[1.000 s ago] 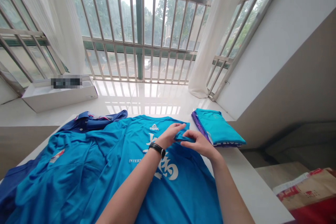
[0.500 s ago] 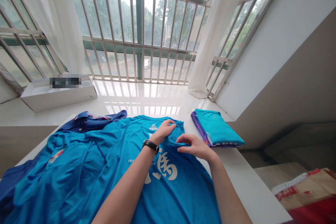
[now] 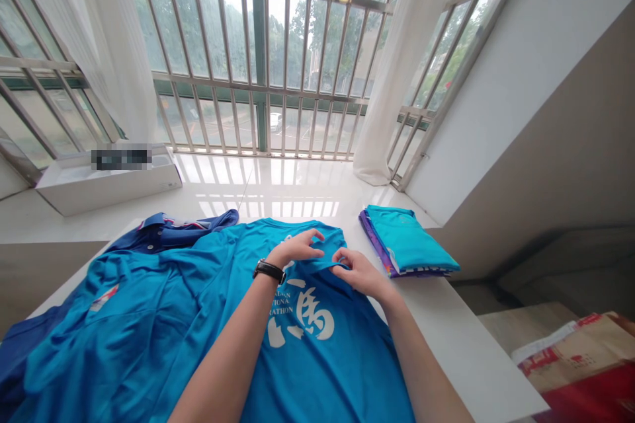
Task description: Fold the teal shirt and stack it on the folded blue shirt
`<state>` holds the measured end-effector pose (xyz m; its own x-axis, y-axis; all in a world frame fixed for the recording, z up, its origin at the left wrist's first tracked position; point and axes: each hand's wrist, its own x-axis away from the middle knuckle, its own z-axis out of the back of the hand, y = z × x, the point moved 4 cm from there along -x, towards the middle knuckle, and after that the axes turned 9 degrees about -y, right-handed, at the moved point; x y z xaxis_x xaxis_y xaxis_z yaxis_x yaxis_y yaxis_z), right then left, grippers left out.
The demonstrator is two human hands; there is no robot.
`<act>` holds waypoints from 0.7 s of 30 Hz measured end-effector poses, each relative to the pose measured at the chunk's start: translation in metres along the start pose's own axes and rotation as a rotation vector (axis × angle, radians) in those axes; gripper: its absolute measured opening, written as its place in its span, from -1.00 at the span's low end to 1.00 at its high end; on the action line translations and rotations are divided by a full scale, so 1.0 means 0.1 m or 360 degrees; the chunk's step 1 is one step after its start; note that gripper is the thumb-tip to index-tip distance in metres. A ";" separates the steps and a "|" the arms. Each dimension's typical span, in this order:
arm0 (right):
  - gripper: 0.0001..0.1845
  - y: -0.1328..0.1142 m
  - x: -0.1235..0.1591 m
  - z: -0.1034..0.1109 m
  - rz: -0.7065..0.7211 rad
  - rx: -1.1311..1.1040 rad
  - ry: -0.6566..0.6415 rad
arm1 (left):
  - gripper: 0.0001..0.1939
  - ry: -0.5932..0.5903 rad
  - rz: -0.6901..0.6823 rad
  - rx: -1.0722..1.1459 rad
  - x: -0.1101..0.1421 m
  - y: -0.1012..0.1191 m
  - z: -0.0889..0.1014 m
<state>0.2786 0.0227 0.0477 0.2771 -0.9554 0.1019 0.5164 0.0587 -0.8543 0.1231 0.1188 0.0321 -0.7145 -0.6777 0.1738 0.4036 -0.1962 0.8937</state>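
Observation:
A blue T-shirt (image 3: 278, 383) with white lettering lies spread in front of me, its collar toward the window. My right hand (image 3: 364, 274) pinches a fold of its fabric, likely the sleeve, near the right shoulder. Just left of it is my left hand (image 3: 297, 248), wearing a black-strapped watch (image 3: 269, 271); its fingers are apart over the upper part of the shirt, with nothing held. Whether its fingertips touch the cloth I cannot tell. Another blue shirt (image 3: 143, 310) with a small red-and-white patch lies crumpled to the left.
Folded clothes (image 3: 411, 238), turquoise on purple, are stacked at the right of the white table (image 3: 476, 337). A navy collared shirt (image 3: 173, 234) lies at the back left. On the sill sits a white box (image 3: 114, 185). A red-and-tan bag (image 3: 585, 357) is low at right.
My left hand has shifted left off the shirt's shoulder, with its fingers spread. My right hand has moved slightly left, carrying the pinched fold over the shirt front.

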 end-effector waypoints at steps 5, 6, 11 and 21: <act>-0.66 -0.07 0.03 -0.20 -0.0050 -0.0310 -0.0460 | -0.74 -0.0028 -0.0142 -0.0410 -0.03 0.06 0.00; -0.62 -0.09 0.05 -0.24 -0.0034 -0.0362 -0.0587 | -0.73 -0.0005 -0.0149 -0.0412 -0.04 0.05 0.00; -0.57 -0.04 -0.03 -0.16 0.0053 -0.0392 -0.0394 | -0.69 -0.0043 -0.0215 -0.0393 -0.07 -0.02 0.04; -0.78 0.25 -0.05 0.17 -0.0407 0.0868 0.0553 | -0.47 -0.0062 0.0161 -0.0325 0.09 -0.13 0.26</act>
<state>0.3041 0.0337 0.0344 -0.1359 -0.9905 0.0186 0.8896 -0.1303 -0.4378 0.0964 0.1333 0.0322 -0.6845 -0.6742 0.2774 0.5786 -0.2709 0.7693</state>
